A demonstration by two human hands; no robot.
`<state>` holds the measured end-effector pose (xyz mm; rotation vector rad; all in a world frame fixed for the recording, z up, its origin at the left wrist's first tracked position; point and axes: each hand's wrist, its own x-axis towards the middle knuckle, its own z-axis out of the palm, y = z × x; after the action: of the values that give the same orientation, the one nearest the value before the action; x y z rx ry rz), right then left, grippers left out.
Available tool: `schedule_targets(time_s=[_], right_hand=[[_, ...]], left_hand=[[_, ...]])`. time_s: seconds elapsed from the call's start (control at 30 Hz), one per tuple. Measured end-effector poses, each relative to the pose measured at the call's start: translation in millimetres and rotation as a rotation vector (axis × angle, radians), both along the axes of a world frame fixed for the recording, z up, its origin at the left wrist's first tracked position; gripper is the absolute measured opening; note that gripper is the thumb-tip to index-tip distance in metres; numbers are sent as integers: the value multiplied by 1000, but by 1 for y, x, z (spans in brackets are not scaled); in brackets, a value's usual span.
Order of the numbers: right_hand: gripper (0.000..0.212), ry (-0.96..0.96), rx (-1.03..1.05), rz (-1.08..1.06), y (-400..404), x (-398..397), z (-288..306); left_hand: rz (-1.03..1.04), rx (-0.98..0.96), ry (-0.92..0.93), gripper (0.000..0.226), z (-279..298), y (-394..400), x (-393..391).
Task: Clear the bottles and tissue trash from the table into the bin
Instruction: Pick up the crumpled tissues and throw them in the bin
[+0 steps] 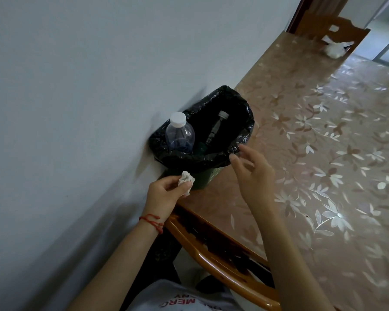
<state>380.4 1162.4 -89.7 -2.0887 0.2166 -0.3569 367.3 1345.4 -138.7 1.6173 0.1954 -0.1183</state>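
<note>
We see a crumpled white tissue (pixel 29 178) pinched at five o'clock of the black-lined bin (pixel 245 131). A clear white-capped bottle (pixel 179 135) stands upright at the bin's nine o'clock; a dark bottle (pixel 216 129) leans inside. Another tissue wad (pixel 332 50) lies on the table (pixel 323 153), far off at one o'clock.
</note>
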Motion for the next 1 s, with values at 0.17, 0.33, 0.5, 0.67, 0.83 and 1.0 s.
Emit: schedule_targets(time_s=[0.17, 0.33, 0.5, 0.67, 0.83, 1.0], right_hand=[[40, -8, -558, 134, -18, -37, -37], [42, 60, -713, 181, -31, -51, -55], [42, 88, -700, 173, -35, -54, -58], [44, 118, -676, 178, -33, -57, -56], [46, 139, -625, 175, -31, -62, -56], [46, 158, -601, 164, -31, -66, -56]], left_hand=[[-17, 4, -46, 17, 10, -12, 1], [-33, 47, -118, 12, 27, -24, 5], [-47, 147, -234, 5, 53, -41, 27], [4, 251, -297, 24, 70, -59, 66], [17, 282, -265, 26, 70, -72, 89], [33, 346, -277, 27, 71, -79, 96]])
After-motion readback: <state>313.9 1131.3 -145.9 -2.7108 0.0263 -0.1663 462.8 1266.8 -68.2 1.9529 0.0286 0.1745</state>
